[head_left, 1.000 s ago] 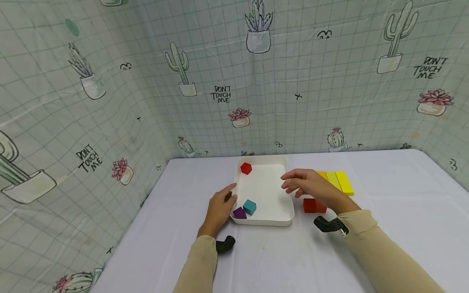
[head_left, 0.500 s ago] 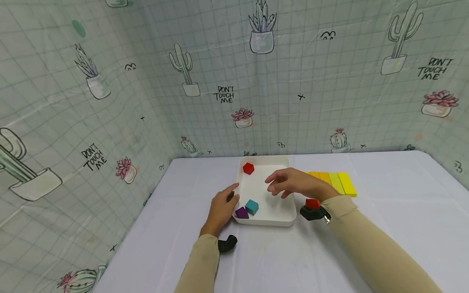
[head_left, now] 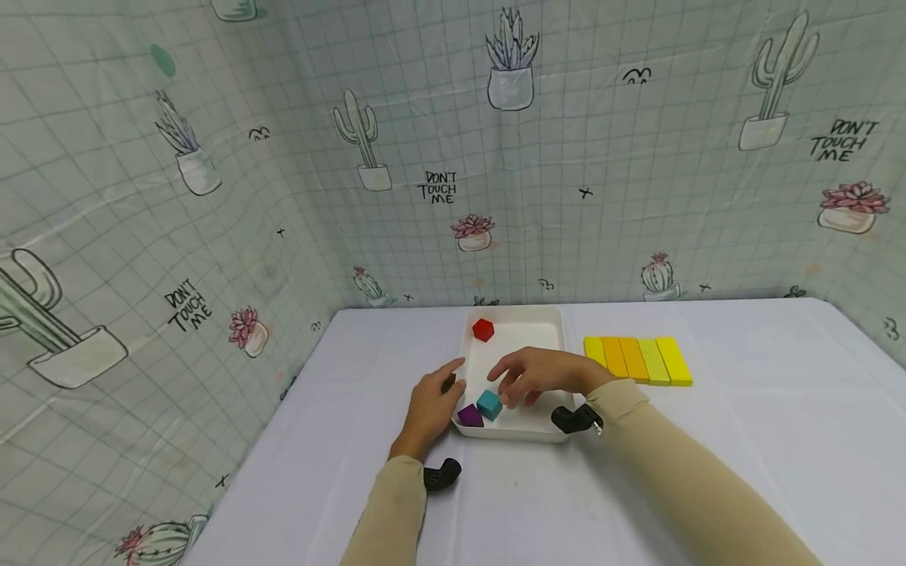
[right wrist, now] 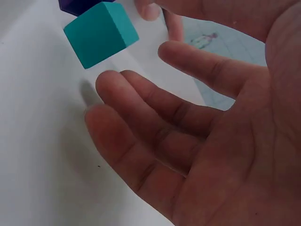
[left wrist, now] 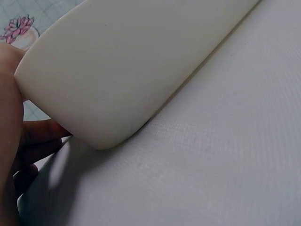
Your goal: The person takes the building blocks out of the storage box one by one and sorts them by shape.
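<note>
My left hand (head_left: 429, 402) holds the left side of a white tray (head_left: 527, 314), with its thumb at the rim. In the left wrist view, fingers (left wrist: 42, 132) sit against the outside of the tray wall. My right hand (head_left: 541, 373) is over the tray, its fingers loosely bent and holding nothing. Its fingertips are close beside a teal cube (right wrist: 96, 35), with a gap showing in the right wrist view. A purple block (head_left: 470, 416) lies next to the cube in the near left corner. A red block (head_left: 484, 329) is in the far left corner.
Right of the tray, several yellow and orange flat blocks (head_left: 654, 362) stand in a row on the white-covered table (head_left: 764, 409). Behind the table hangs a cactus-printed cloth (head_left: 566, 236). Each wrist carries a black camera mount (head_left: 442, 474).
The right hand has moved left from the tray's right edge and lowered beside the teal cube. Its sleeve now covers the red blocks on the table. The left hand has stayed put.
</note>
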{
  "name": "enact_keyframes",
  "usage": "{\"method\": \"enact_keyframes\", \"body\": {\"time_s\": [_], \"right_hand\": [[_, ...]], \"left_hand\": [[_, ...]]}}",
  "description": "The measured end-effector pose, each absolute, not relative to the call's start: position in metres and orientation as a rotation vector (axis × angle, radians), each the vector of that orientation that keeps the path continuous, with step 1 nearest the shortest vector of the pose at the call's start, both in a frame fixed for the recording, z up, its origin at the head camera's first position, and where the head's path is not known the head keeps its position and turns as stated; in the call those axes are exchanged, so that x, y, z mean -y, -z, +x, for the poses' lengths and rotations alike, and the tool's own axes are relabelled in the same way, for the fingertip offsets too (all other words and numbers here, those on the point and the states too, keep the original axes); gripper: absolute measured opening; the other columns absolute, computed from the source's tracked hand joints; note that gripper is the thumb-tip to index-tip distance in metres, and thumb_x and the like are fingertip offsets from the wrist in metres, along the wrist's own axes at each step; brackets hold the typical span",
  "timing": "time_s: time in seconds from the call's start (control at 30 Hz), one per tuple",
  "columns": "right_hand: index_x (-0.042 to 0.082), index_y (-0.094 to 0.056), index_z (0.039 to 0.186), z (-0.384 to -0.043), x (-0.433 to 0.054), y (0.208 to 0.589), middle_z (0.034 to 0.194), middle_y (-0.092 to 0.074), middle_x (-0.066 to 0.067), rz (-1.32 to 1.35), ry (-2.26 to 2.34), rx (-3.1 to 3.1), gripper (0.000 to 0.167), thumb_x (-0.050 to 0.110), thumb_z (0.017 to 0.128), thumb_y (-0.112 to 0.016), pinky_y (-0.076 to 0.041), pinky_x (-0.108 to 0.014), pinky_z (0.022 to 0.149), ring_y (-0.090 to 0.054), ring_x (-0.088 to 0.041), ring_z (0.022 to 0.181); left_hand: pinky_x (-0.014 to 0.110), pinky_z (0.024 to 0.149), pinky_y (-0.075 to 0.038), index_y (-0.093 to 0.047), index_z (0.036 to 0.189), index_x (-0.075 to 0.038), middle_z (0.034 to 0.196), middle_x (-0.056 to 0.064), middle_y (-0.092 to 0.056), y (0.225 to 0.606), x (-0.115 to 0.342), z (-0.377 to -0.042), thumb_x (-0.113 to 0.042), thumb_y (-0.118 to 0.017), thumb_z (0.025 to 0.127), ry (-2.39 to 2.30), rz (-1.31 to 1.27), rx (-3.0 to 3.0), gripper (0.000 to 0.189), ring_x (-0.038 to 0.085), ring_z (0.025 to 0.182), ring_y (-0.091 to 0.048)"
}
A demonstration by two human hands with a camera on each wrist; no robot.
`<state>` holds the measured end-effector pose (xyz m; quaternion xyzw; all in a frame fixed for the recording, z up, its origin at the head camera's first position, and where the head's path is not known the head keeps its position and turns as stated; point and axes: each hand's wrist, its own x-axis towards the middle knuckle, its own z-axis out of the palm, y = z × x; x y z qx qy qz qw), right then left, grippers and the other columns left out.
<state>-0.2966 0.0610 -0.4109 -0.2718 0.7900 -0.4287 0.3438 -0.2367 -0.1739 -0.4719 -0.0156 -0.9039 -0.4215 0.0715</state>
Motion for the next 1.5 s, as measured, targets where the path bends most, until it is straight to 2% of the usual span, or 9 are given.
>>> {"method": "enact_keyframes", "body": {"time_s": [0.3,0.6,0.77,0.97,1.17,1.5], "right_hand": [[0.01,-0.064,0.131,-0.293,-0.054,0.419,0.108,-0.067,-0.008,-0.694,1.08,-2.055,0.048,0.018,0.086,-0.077,-0.057,-0.038,0.081,-0.063,-0.025,0.091],[0.019,-0.068,0.126,-0.294,-0.047,0.42,0.108,-0.066,-0.005,-0.671,1.029,-2.099,0.041,0.016,0.086,-0.078,-0.056,-0.034,0.078,-0.061,-0.024,0.092],[0.019,-0.068,0.124,-0.293,-0.047,0.421,0.106,-0.064,-0.006,-0.675,1.018,-2.111,0.04,0.012,0.086,-0.077,-0.054,-0.032,0.075,-0.059,-0.023,0.091],[0.022,-0.068,0.126,-0.292,-0.048,0.424,0.104,-0.064,-0.006,-0.704,0.997,-2.125,0.042,0.012,0.086,-0.077,-0.053,-0.03,0.071,-0.059,-0.022,0.084],[0.021,-0.071,0.119,-0.293,-0.045,0.424,0.098,-0.065,-0.005,-0.756,0.967,-2.147,0.034,0.015,0.087,-0.076,-0.051,-0.029,0.069,-0.058,-0.02,0.075],[0.02,-0.072,0.111,-0.293,-0.051,0.426,0.094,-0.068,-0.004,-0.766,1.036,-2.151,0.024,0.019,0.087,-0.076,-0.053,-0.032,0.074,-0.06,-0.021,0.082]], "left_hand": [[0.053,0.106,-0.041,-0.058,0.143,-0.025,0.128,0.007,-0.064,0.472,0.172,-0.236,-0.028,-0.058,0.101,1.243,-0.078,2.733,0.042,0.026,0.12,-0.056],[0.054,0.107,-0.04,-0.058,0.143,-0.026,0.128,0.007,-0.063,0.472,0.175,-0.236,-0.029,-0.058,0.1,1.253,-0.057,2.724,0.043,0.028,0.12,-0.055],[0.054,0.107,-0.039,-0.058,0.143,-0.025,0.129,0.008,-0.064,0.471,0.174,-0.236,-0.028,-0.058,0.1,1.256,-0.063,2.722,0.043,0.028,0.121,-0.055],[0.055,0.107,-0.039,-0.058,0.143,-0.025,0.128,0.008,-0.063,0.472,0.173,-0.234,-0.028,-0.058,0.101,1.254,-0.056,2.728,0.042,0.028,0.121,-0.055],[0.055,0.108,-0.039,-0.058,0.144,-0.027,0.13,0.008,-0.063,0.47,0.175,-0.233,-0.029,-0.059,0.101,1.263,-0.031,2.727,0.043,0.028,0.122,-0.054],[0.054,0.107,-0.039,-0.058,0.143,-0.026,0.127,0.008,-0.064,0.474,0.176,-0.236,-0.029,-0.058,0.1,1.264,-0.056,2.724,0.043,0.028,0.121,-0.055]]}}
